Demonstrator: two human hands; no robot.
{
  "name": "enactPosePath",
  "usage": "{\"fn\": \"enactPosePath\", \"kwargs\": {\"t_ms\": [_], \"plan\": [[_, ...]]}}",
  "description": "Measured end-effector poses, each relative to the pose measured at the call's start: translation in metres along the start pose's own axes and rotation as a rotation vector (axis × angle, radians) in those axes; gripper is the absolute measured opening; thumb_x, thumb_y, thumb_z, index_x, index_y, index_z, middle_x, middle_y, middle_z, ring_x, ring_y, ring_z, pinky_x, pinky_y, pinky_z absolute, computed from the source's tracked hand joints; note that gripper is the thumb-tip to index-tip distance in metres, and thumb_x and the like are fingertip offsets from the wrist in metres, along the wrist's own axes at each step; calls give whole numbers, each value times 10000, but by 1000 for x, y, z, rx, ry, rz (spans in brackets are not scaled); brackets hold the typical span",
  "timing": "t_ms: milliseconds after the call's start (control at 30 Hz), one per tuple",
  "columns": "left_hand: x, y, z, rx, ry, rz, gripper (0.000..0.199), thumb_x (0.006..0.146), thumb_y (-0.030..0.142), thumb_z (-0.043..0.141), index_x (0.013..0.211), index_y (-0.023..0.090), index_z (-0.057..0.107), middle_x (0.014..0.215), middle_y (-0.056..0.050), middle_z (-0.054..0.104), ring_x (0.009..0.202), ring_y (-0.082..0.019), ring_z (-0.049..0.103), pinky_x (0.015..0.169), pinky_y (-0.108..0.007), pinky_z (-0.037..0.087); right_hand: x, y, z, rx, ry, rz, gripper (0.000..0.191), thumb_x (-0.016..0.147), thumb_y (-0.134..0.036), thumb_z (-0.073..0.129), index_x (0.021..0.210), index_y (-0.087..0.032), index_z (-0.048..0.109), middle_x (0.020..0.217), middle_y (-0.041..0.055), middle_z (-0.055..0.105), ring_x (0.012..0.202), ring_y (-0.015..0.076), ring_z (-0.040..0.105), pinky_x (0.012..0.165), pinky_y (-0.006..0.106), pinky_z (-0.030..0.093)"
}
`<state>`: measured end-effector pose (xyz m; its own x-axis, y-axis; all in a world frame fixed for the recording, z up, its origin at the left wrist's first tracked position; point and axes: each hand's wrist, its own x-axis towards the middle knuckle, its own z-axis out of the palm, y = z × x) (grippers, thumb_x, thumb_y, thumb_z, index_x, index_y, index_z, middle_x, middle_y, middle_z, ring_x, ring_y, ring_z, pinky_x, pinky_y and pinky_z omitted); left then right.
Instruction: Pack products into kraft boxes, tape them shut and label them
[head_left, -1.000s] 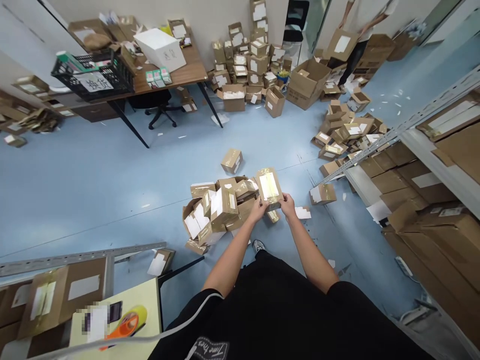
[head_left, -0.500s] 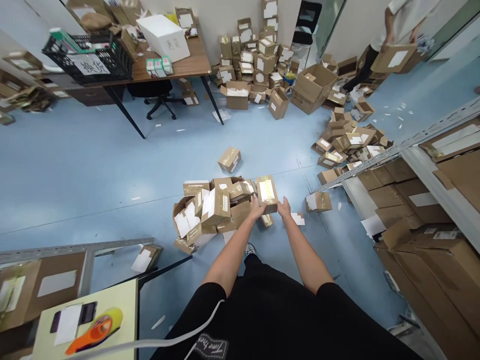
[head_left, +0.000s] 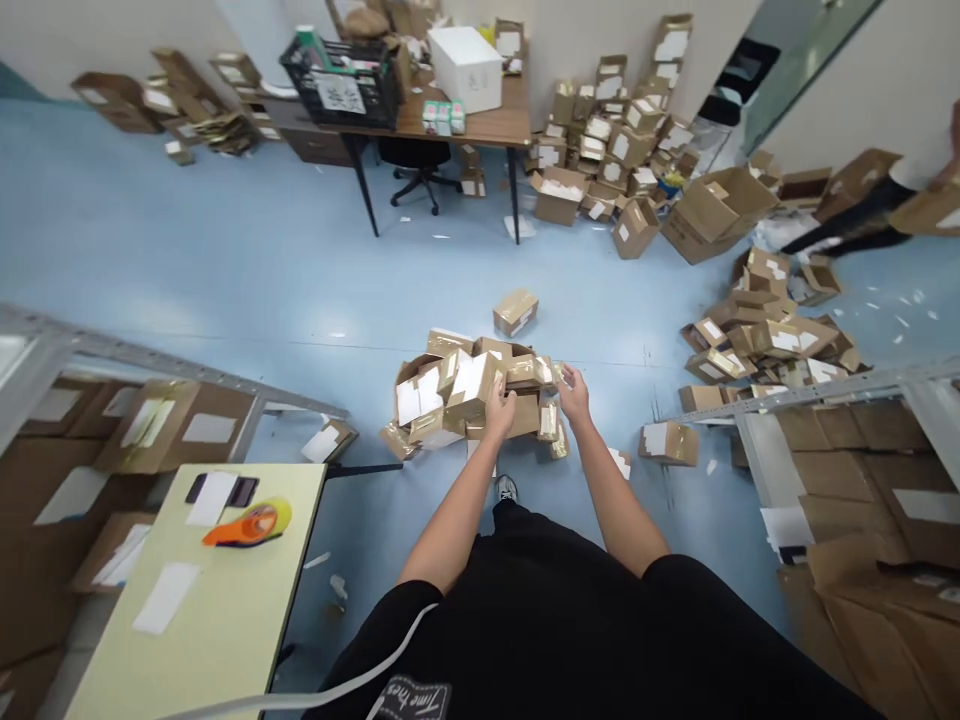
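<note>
Your left hand (head_left: pixel 500 408) is at the right side of a labelled carton (head_left: pixel 469 388), fingers bent; whether they grip it cannot be told. Your right hand (head_left: pixel 574 396) is loosely curled by the right end of the carton pile (head_left: pixel 523 416), contact unclear. A taped carton (head_left: pixel 525 373) lies between your fingertips, atop the pile.

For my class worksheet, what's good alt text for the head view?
A person's left hand and right hand reach to piled cardboard boxes on a blue floor. A desk stands beyond; an orange tape dispenser lies on a yellow table.
</note>
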<state>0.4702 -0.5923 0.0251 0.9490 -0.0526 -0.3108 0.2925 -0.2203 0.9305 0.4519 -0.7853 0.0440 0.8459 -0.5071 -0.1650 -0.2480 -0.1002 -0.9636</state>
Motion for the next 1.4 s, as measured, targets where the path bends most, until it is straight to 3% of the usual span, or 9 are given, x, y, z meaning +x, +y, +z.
{"fn": "enactPosePath", "kwargs": {"t_ms": [167, 367, 633, 833, 967, 1067, 1233, 1400], "plan": [[-21, 7, -84, -73, 198, 74, 592, 958, 342, 592, 1533, 213, 535, 1537, -127, 572, 1362, -314, 565, 1138, -458, 487, -27, -44, 92, 17, -247, -121, 586, 817, -443, 674, 1348, -196, 646, 1403, 163, 674, 1328, 328, 612, 1144, 525, 471], [-72, -11, -215, -199, 402, 131, 548, 967, 363, 608, 1498, 229, 579, 1552, -121, 561, 1347, -314, 580, 1077, -449, 537, -112, -82, 217, -34, -565, -226, 565, 839, -477, 673, 1331, -198, 676, 1411, 164, 671, 1346, 342, 597, 1139, 530, 475], [-172, -73, -394, -321, 678, 85, 540, 965, 322, 623, 1492, 209, 582, 1564, -133, 560, 1387, -300, 571, 1132, -442, 502, -268, -100, 371, -110, -880, -324, 581, 872, -483, 669, 1389, -219, 661, 1451, 149, 657, 1377, 325, 579, 1115, 513, 502], [-252, -125, -495, -382, 873, 74, 528, 962, 323, 647, 1474, 207, 589, 1547, -134, 580, 1375, -269, 588, 1156, -412, 475, -367, -93, 459, -163, -1042, -382, 570, 876, -433, 636, 1391, -188, 651, 1476, 157, 641, 1362, 296, 601, 1109, 480, 524], [-299, -156, -534, -386, 998, 19, 505, 947, 291, 658, 1442, 204, 612, 1509, -146, 611, 1304, -263, 641, 1131, -409, 493, -413, -76, 498, -283, -1103, -371, 534, 853, -389, 639, 1338, -172, 682, 1435, 161, 671, 1326, 300, 633, 1098, 470, 539], [-320, -178, -545, -397, 1065, -67, 488, 929, 264, 669, 1413, 212, 632, 1469, -154, 639, 1223, -257, 685, 1092, -417, 514, -430, -59, 520, -381, -1133, -377, 514, 829, -361, 655, 1303, -167, 693, 1386, 163, 701, 1267, 303, 672, 1083, 465, 546], [-330, -210, -537, -436, 1122, -177, 452, 917, 253, 648, 1367, 207, 658, 1371, -154, 698, 1119, -235, 721, 1018, -402, 548, -433, -30, 548, -587, -1184, -448, 453, 823, -334, 621, 1236, -166, 702, 1222, 142, 760, 1125, 289, 723, 1005, 415, 560], [-337, -235, -523, -433, 1141, -252, 443, 902, 319, 662, 1328, 203, 682, 1267, -136, 742, 1030, -220, 731, 940, -383, 578, -432, 3, 579, -837, -1266, -609, 208, 836, -264, 577, 969, -185, 717, 942, 94, 757, 905, 252, 695, 821, 315, 521]]}}
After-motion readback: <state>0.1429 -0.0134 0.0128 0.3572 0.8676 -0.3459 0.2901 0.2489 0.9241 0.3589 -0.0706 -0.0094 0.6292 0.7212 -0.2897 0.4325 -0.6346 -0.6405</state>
